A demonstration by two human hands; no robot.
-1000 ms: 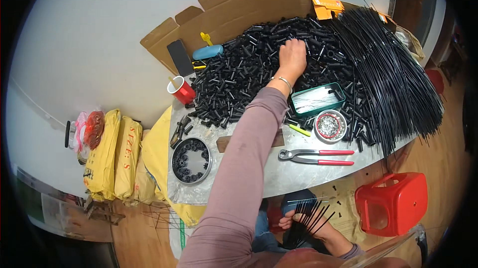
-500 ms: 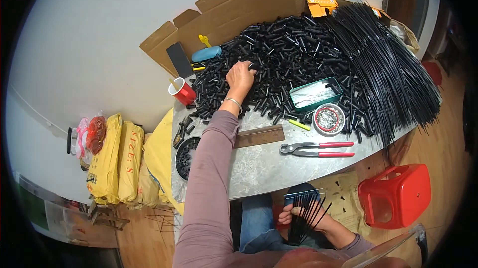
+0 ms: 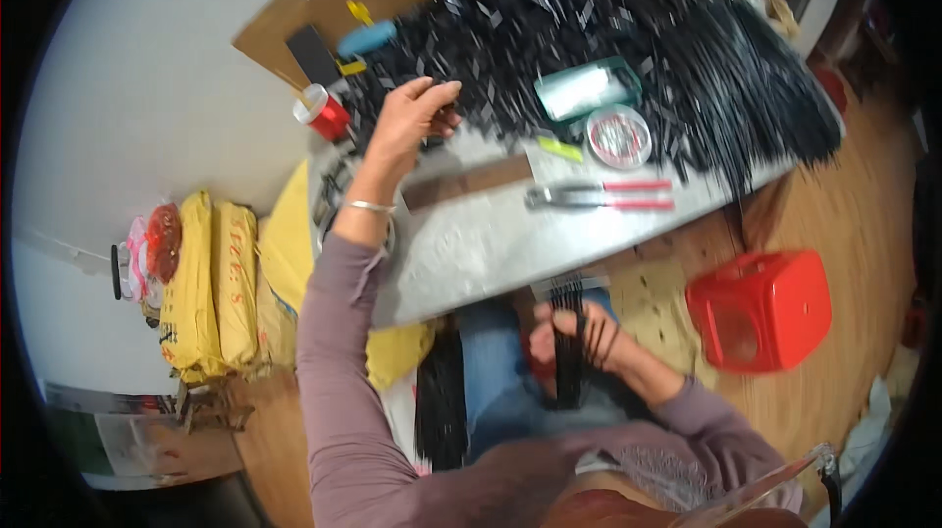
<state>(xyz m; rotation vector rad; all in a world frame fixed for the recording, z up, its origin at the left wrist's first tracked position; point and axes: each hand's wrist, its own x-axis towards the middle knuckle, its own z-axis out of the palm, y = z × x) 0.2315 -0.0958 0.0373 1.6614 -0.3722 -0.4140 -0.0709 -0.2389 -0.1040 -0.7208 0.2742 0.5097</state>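
At half past four, the right hand (image 3: pixel 597 327) clasps a bundle of thin black rods (image 3: pixel 568 361). Toward eleven, the left hand (image 3: pixel 412 116) curls half-closed by a heap of black tubes (image 3: pixel 491 37) at twelve; I cannot tell whether it pinches anything. Red-handled pincers (image 3: pixel 594 200) lie between two and three.

From my remote seat I count one left hand (image 3: pixel 407 121), one right hand (image 3: pixel 601 335), one bracelet (image 3: pixel 371 206), one red cup (image 3: pixel 330 120), one pair of pliers (image 3: pixel 579 201), one red stool (image 3: pixel 775 302). The held black sticks (image 3: pixel 568 371) blur beyond my counting.
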